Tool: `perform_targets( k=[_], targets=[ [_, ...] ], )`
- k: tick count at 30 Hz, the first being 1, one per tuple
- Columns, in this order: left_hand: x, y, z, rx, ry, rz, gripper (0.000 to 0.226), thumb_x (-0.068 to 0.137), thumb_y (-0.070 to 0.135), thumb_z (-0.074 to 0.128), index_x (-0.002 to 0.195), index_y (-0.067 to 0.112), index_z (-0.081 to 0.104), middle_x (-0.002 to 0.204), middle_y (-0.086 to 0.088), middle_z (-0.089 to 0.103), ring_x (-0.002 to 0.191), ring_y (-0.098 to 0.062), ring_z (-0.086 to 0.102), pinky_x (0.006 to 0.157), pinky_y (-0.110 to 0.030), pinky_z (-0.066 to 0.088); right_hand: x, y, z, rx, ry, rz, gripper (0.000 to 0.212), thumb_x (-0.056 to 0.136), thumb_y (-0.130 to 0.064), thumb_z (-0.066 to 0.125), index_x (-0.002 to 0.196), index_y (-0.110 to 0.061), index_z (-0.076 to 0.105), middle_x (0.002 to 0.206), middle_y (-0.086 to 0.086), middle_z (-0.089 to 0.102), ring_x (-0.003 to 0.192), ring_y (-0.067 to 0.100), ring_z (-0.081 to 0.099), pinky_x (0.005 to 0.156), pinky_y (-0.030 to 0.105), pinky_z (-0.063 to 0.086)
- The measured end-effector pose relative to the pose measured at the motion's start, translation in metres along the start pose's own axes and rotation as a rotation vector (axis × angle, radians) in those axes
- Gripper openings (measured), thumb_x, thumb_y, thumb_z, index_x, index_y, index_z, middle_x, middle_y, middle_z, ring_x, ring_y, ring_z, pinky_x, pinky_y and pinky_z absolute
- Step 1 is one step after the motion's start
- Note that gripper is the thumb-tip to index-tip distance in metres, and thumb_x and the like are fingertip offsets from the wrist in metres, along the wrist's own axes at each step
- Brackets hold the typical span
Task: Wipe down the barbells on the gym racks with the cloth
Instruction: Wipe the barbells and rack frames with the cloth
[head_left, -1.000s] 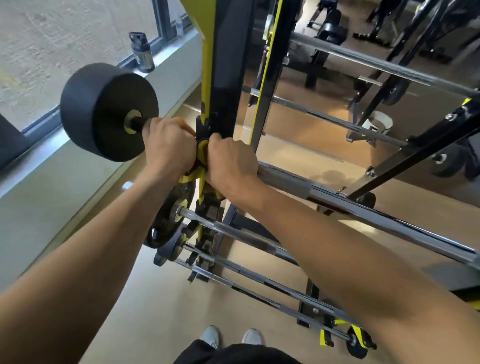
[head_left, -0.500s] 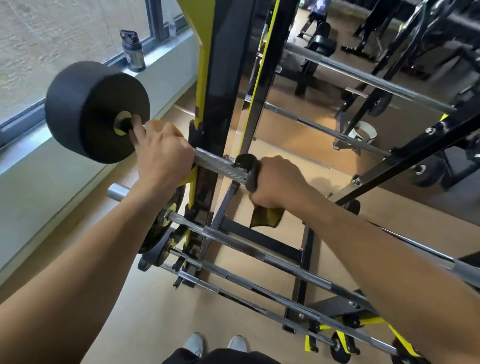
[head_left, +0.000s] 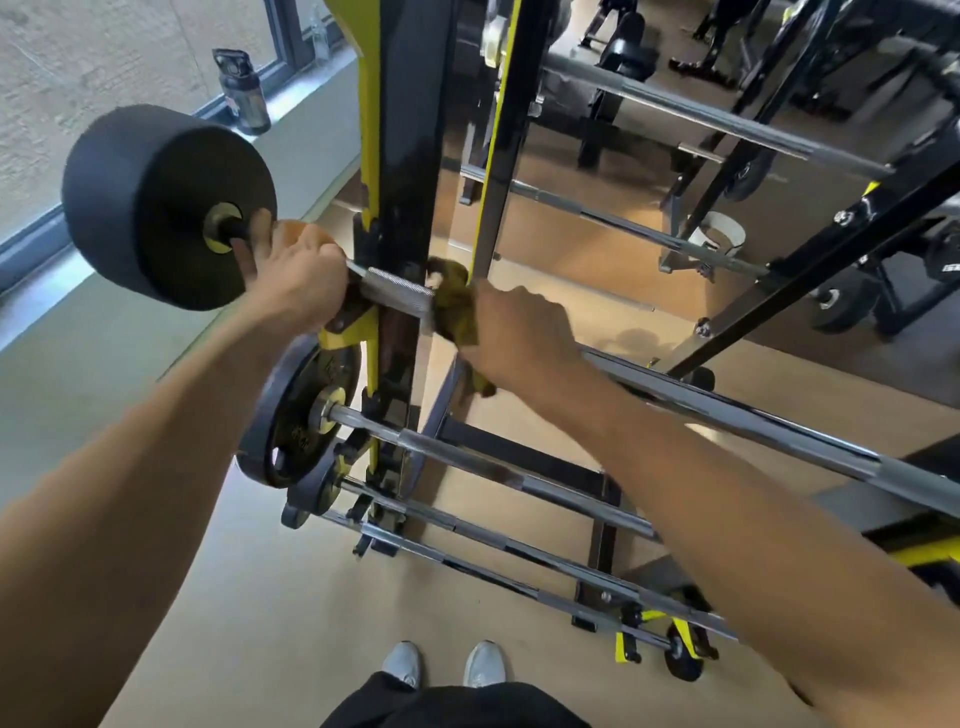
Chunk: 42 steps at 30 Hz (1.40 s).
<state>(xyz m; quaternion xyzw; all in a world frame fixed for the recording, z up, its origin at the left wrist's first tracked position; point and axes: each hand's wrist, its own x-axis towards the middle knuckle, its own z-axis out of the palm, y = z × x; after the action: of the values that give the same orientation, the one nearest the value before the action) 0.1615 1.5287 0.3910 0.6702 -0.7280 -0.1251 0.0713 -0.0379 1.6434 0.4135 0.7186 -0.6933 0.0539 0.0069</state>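
Yellow cloth (head_left: 457, 306) clenched round barbell (head_left: 397, 291) by right hand (head_left: 519, 332) — left hand (head_left: 296, 283) grips bar; no legible writing.

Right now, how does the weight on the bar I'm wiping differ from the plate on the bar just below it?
The thick black weight is a deep, plain drum; the lower plate is a thin disc with cut-outs. The drum stands clear of the rack, beside the left hand; the thin plate sits tight against the rack's yellow bracket. Both are black with yellowish hubs, each on a steel bar.
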Motion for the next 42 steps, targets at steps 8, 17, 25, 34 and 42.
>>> perform_targets(
  k=[8, 17, 25, 34, 42],
  targets=[
    [-0.007, 0.026, -0.016, 0.003, -0.111, -0.134, 0.046, 0.096, 0.023, 0.031, 0.138, 0.005, 0.037, 0.154, -0.020, 0.016, 0.147, -0.038, -0.010, 0.117, -0.060, -0.009, -0.056, 0.077, -0.035, -0.034, -0.278, 0.274, 0.032, 0.082, -0.050, 0.066, 0.092, -0.020, 0.060, 0.073, -0.003, 0.059, 0.066, 0.015, 0.057, 0.065, 0.031, 0.053],
    [-0.016, 0.031, -0.017, -0.035, -0.088, -0.101, 0.038, 0.097, 0.020, 0.029, 0.131, 0.007, 0.040, 0.154, -0.021, 0.013, 0.148, -0.036, -0.016, 0.117, -0.059, -0.013, 0.047, -0.069, -0.007, 0.025, 0.023, 0.079, 0.004, 0.086, -0.018, 0.064, 0.089, -0.019, 0.066, 0.084, 0.002, 0.066, 0.081, 0.025, 0.065, 0.061, 0.033, 0.038],
    [-0.014, 0.013, -0.013, -0.071, -0.074, 0.022, 0.031, 0.103, 0.023, 0.028, 0.123, 0.017, 0.050, 0.152, -0.024, 0.015, 0.146, -0.043, -0.014, 0.113, -0.066, -0.012, 0.019, -0.010, 0.006, -0.081, 0.006, -0.009, 0.019, 0.088, -0.027, 0.060, 0.105, -0.020, 0.061, 0.069, -0.002, 0.043, 0.077, 0.029, 0.063, 0.062, 0.032, 0.036],
    [-0.011, 0.018, -0.010, -0.024, -0.054, -0.024, 0.030, 0.099, 0.016, 0.039, 0.129, 0.015, 0.048, 0.154, -0.022, 0.011, 0.146, -0.042, -0.019, 0.114, -0.064, -0.015, -0.001, 0.017, -0.034, -0.250, -0.288, 0.145, 0.023, 0.080, -0.033, 0.068, 0.088, -0.017, 0.053, 0.067, -0.001, 0.044, 0.067, 0.021, 0.048, 0.063, 0.031, 0.037],
    [-0.026, 0.033, -0.024, 0.110, -0.010, -0.062, 0.041, 0.100, 0.020, 0.032, 0.133, 0.003, 0.048, 0.146, -0.027, 0.033, 0.144, -0.044, 0.010, 0.115, -0.066, 0.008, 0.045, -0.082, -0.001, 0.020, 0.082, 0.134, 0.010, 0.092, -0.013, 0.061, 0.100, -0.017, 0.067, 0.092, 0.004, 0.069, 0.088, 0.028, 0.067, 0.068, 0.038, 0.043]
  ],
)
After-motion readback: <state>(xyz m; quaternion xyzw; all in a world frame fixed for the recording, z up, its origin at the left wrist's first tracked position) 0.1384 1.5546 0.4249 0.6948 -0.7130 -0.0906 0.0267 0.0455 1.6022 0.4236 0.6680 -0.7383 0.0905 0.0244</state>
